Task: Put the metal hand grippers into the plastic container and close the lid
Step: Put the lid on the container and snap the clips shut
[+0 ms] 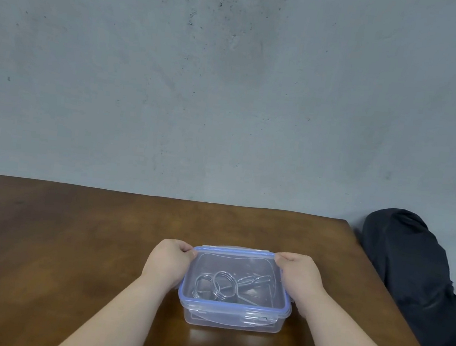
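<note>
**A:** so where's everything at?

**B:** clear box [232, 320] sits on the brown table [71, 240], near the front edge, about centre. Lid [235, 262] with the blue rim is on top. Grippers [222, 284] are inside, you can see the metal coils and handles through the plastic.

**A:** and the hands?

**B:** left hand [167, 262] is clamped on the left side of the lid, fingers curled over the far corner. Right hand [299, 280] does the same on the right side. Front latch looks folded down; side ones are hidden under the hands, can't tell.

**A:** anything else around?

**B:** grey wall [230, 87] behind, dark bag [408, 278] past the table's right edge.
</note>
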